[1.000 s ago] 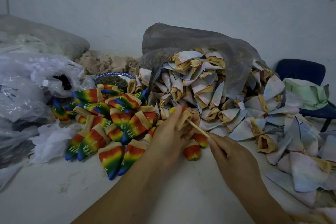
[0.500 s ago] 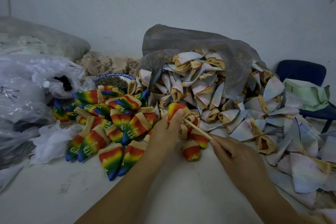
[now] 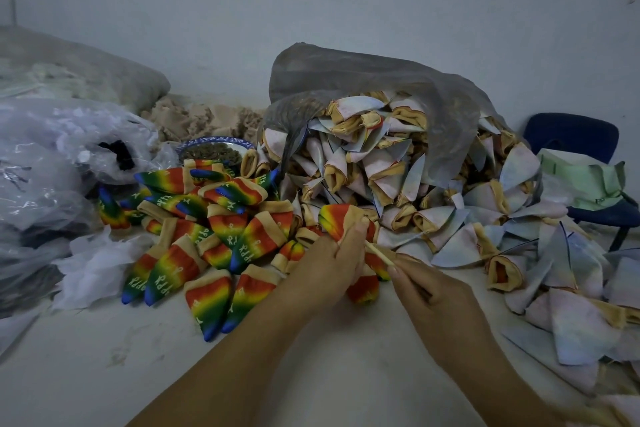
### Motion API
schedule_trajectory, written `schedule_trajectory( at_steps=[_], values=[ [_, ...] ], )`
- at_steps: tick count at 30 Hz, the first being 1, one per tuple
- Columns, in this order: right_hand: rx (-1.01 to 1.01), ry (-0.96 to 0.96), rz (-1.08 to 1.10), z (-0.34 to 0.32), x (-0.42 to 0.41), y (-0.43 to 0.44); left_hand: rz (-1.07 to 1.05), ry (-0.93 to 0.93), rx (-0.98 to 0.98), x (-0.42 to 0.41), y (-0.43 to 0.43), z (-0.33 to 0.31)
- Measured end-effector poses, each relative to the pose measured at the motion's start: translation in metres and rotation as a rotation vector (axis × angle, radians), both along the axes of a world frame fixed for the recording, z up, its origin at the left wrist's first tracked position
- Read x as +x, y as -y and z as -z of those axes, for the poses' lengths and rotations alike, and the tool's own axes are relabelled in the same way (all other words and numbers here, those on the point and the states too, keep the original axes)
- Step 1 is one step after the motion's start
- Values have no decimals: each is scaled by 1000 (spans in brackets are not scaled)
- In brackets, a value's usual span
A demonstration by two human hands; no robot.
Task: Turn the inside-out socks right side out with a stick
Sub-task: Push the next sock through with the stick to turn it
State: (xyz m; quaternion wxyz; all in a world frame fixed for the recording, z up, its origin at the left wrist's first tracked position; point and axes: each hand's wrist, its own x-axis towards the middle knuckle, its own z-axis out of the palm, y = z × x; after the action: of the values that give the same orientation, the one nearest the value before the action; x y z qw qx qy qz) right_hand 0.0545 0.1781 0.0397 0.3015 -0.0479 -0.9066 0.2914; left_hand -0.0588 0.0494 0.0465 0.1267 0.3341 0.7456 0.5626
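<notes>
My left hand [image 3: 327,262] grips a sock [image 3: 337,218] whose rainbow side bulges out above my fingers. My right hand [image 3: 429,291] pinches a thin pale stick [image 3: 379,255] that runs up and left into that sock. To the left lies a pile of rainbow socks [image 3: 214,229], right side out. A big heap of pale inside-out socks [image 3: 398,180] with tan cuffs spills from a grey plastic bag [image 3: 363,76] behind my hands and spreads to the right.
Clear plastic bags [image 3: 52,163] fill the left side. A blue-rimmed bowl [image 3: 214,146] stands behind the rainbow pile, with beige scraps [image 3: 207,118] beyond it. A blue chair [image 3: 575,139] carrying greenish fabric [image 3: 585,180] stands at far right. The white table [image 3: 104,357] lies below.
The rainbow tip of the sock has pushed out further above my left fingers as the stick went in. Both hands have stayed in nearly the same place.
</notes>
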Motion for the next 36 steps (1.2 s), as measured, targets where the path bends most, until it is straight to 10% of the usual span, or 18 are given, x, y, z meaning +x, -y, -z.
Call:
schedule_trajectory(
  at_steps=[8,16,23,36],
  values=[
    [-81,11,-22,8,-8,8,-191,-105,3,4,-4,6],
    [170,39,37,-9,11,-40,225,83,151,-4,3,8],
    [-12,95,-42,-8,11,-32,599,316,83,-8,14,2],
    [-353,195,-73,7,-4,1,293,9,-84,7,4,-4]
  ],
)
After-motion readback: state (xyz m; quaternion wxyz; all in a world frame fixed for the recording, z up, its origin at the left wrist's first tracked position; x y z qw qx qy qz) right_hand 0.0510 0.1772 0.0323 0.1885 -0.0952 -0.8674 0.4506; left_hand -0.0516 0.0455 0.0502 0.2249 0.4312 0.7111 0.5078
